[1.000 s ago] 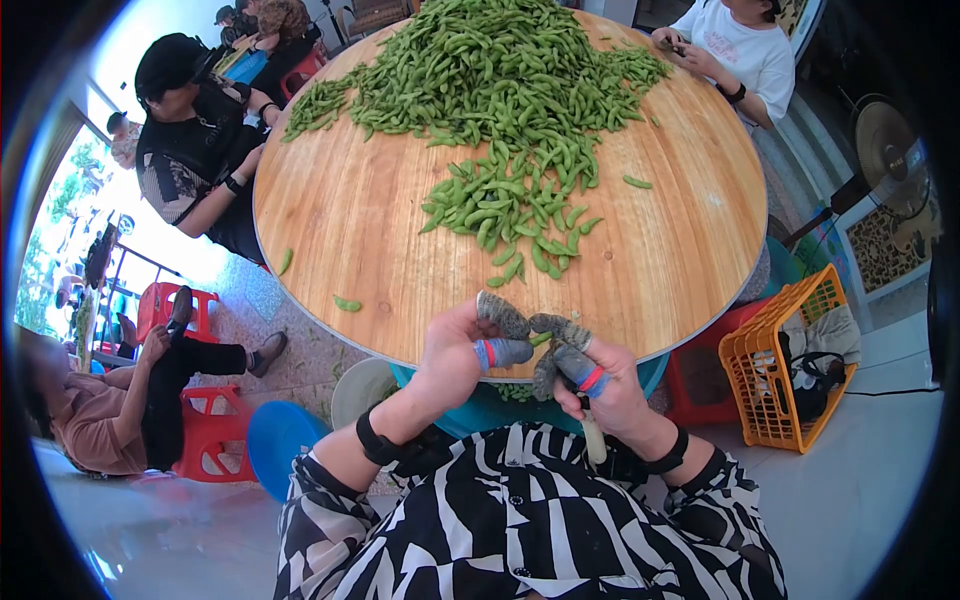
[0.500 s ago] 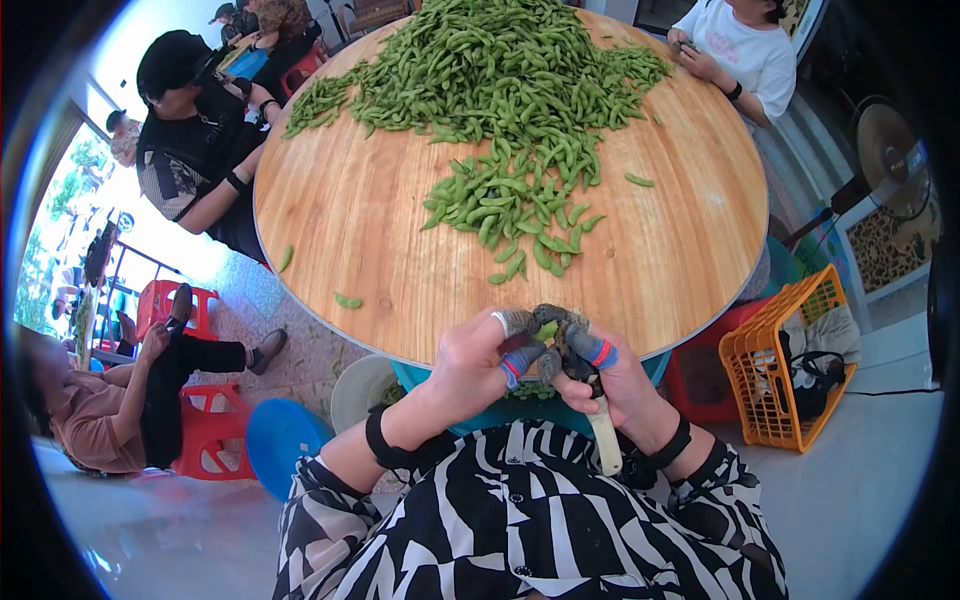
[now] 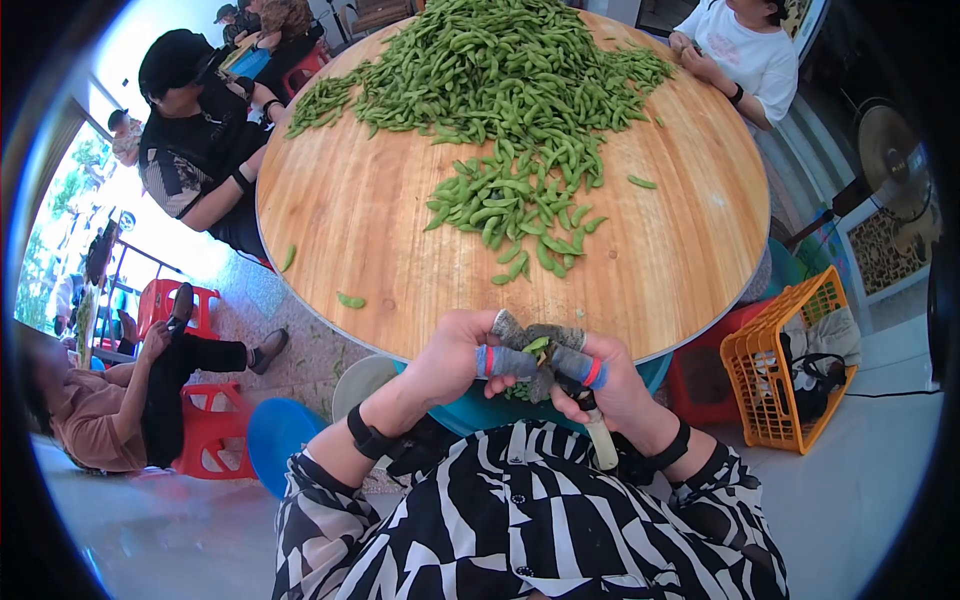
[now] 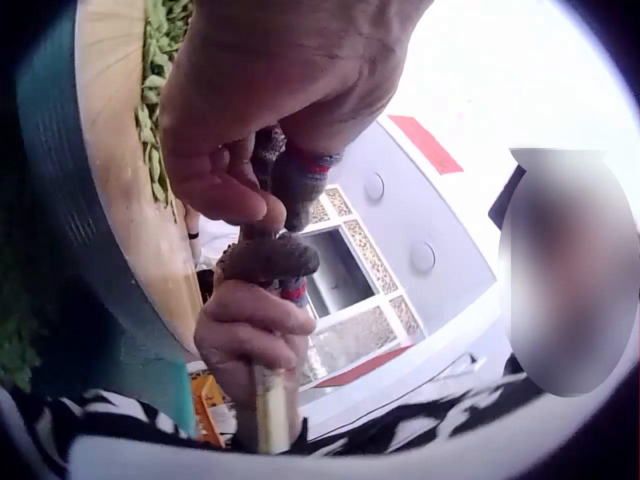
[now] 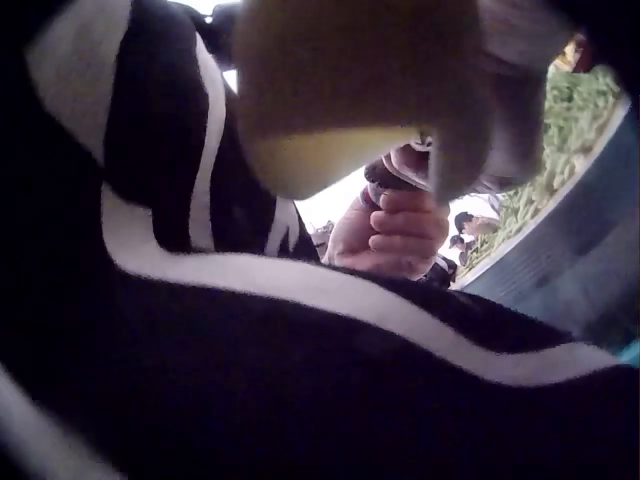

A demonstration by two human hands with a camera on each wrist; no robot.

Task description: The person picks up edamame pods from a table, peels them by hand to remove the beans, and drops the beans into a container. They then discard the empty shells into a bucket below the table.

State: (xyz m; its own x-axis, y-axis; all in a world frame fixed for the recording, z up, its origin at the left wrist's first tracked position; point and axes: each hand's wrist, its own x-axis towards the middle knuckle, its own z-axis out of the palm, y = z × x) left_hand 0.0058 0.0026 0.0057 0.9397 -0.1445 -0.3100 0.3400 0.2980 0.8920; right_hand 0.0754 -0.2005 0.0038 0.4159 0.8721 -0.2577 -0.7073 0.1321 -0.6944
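Fingertips meeting just over the table's near edge, both hands work on a green soybean pod (image 3: 539, 346), which looks split. My left hand (image 3: 455, 355) pinches it from the left with wrapped thumb and forefinger. From the right, my right hand (image 3: 610, 380) pinches it with wrapped fingertips. That same hand also grips a small tool by its cream handle (image 3: 601, 445), which points down towards the shirt; the tool's working end is hidden by the fingers. In the left wrist view the cream handle (image 4: 272, 410) sticks out below the right fist.
A large heap of soybean pods (image 3: 490, 80) covers the far part of the round wooden table (image 3: 340, 220). Below its near edge stands a teal basin (image 3: 480, 412), with a pale bucket (image 3: 362, 385) and blue basin (image 3: 285, 450) leftward. An orange crate (image 3: 785, 360) stands right. Other people sit around.
The hands, slightly apart a second ago with the pod in the right fingertips, have come together on it, and green shows between them. The cream handle has swung with the right hand's turning.
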